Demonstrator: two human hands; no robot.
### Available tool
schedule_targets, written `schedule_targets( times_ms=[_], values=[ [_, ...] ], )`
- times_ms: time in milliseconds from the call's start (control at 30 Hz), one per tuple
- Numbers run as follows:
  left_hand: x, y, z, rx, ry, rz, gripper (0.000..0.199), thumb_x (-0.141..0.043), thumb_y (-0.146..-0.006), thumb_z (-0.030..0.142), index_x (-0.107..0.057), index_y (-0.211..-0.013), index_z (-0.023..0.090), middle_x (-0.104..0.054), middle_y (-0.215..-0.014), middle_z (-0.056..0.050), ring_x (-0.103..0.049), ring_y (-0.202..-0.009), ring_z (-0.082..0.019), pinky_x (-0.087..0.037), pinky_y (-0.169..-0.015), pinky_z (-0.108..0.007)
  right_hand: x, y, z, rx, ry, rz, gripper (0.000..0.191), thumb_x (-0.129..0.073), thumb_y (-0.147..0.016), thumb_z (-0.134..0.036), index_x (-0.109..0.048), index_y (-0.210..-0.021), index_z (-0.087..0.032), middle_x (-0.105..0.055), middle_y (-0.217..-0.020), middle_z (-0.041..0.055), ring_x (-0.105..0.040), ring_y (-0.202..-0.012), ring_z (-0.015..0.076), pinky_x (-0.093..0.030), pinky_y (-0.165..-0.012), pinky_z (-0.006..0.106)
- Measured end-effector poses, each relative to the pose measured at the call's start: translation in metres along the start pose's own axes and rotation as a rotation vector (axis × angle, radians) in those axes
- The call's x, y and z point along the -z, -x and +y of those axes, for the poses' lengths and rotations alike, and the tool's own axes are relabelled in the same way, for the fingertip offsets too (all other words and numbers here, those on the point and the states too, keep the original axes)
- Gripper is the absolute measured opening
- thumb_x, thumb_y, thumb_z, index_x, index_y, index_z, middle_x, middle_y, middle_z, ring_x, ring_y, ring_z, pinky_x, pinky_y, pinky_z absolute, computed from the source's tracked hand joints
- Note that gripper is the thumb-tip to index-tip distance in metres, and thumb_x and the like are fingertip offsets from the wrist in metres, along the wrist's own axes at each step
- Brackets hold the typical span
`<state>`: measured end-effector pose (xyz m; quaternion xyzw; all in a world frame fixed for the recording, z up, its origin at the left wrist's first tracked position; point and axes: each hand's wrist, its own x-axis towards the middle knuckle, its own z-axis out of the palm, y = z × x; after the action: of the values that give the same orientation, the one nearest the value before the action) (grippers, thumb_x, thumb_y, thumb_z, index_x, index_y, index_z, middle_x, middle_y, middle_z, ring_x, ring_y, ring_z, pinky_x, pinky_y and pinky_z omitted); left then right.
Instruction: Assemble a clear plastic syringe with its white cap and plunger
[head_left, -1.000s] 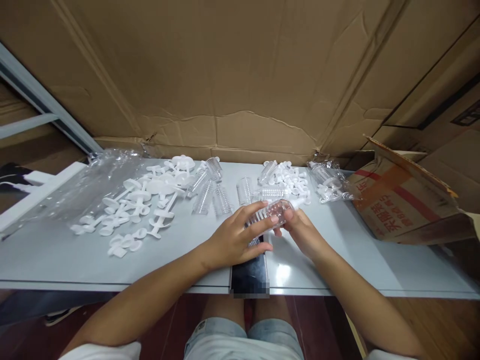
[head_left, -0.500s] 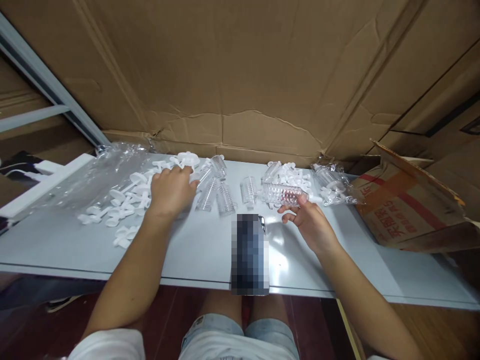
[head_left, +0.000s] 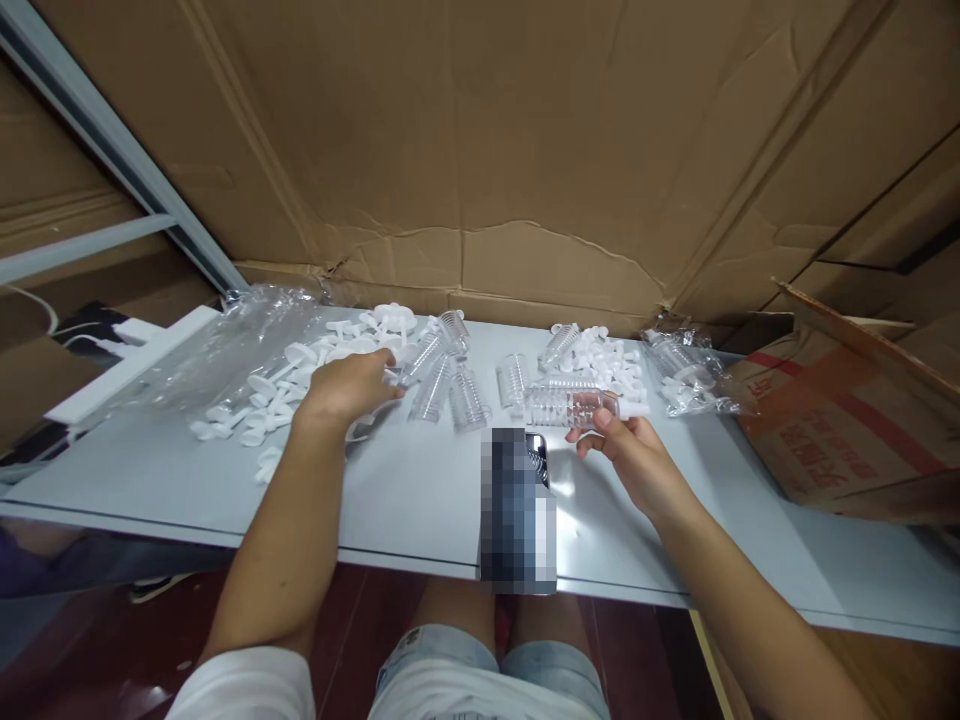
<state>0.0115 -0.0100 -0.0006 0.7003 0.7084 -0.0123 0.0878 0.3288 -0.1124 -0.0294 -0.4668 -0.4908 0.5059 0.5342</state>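
Observation:
My right hand (head_left: 626, 445) grips a clear ribbed plastic cylinder (head_left: 559, 408) near its right end, where a white stub sticks out; the cylinder lies sideways above the table. My left hand (head_left: 351, 388) has its fingers drawn together around a white plastic piece (head_left: 362, 428), mostly hidden by the hand, with a pale edge below the palm. Beside it spreads a pile of white stemmed pieces with round discs (head_left: 300, 355). Several clear ribbed cylinders (head_left: 469, 398) lie between the hands. Behind the right hand is a heap of small white parts (head_left: 604, 355).
A phone-like dark object (head_left: 517, 515), partly pixelated, lies at the table's front edge. Clear plastic bags (head_left: 686, 370) lie at right and left. An open cardboard box (head_left: 840, 430) stands at the right. Large cardboard (head_left: 525, 150) rises behind the table (head_left: 405, 500).
The view has shifted a little, moving the scene rightward. My left hand has drawn back from the white pile. My right hand has brought its cylinder slightly lower and nearer.

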Motion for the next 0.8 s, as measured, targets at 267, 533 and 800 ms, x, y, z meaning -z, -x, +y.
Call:
schedule_targets(
  times_ms=[267, 533, 800],
  values=[
    [0.01, 0.025, 0.024, -0.322, 0.336, 0.243, 0.033, -0.039, -0.086, 0.031, -0.051, -0.116, 0.025, -0.065, -0.081, -0.002, -0.058, -0.068, -0.018, -0.039, -0.062, -0.027, -0.001, 0.0, 0.001, 0.027, -0.029, 0.017, 0.04, -0.064, -0.076, -0.051, -0.064, -0.096, -0.017, -0.061, -0.096, 0.009, -0.061, -0.072, 0.0172, -0.049, -0.056, 0.03],
    [-0.024, 0.06, 0.089, -0.814, 0.337, 0.386, 0.064, -0.042, -0.074, 0.014, -0.033, -0.137, 0.02, -0.062, -0.073, -0.002, -0.057, -0.065, -0.02, -0.042, -0.068, -0.034, -0.004, 0.005, -0.003, 0.067, -0.214, -0.169, 0.039, -0.067, -0.075, -0.049, -0.061, -0.105, -0.025, -0.059, -0.112, 0.0078, -0.064, -0.093, 0.0241, -0.056, -0.07, 0.04],
    [-0.041, 0.066, 0.099, -0.968, 0.3, 0.358, 0.071, -0.037, -0.081, 0.008, -0.011, -0.145, 0.018, -0.064, -0.074, 0.0, -0.057, -0.066, -0.017, -0.044, -0.068, -0.031, -0.003, 0.006, 0.0, 0.028, -0.25, -0.317, 0.039, -0.064, -0.08, -0.043, -0.055, -0.114, -0.025, -0.063, -0.115, 0.0087, -0.068, -0.092, 0.0244, -0.057, -0.077, 0.044]
  ],
)
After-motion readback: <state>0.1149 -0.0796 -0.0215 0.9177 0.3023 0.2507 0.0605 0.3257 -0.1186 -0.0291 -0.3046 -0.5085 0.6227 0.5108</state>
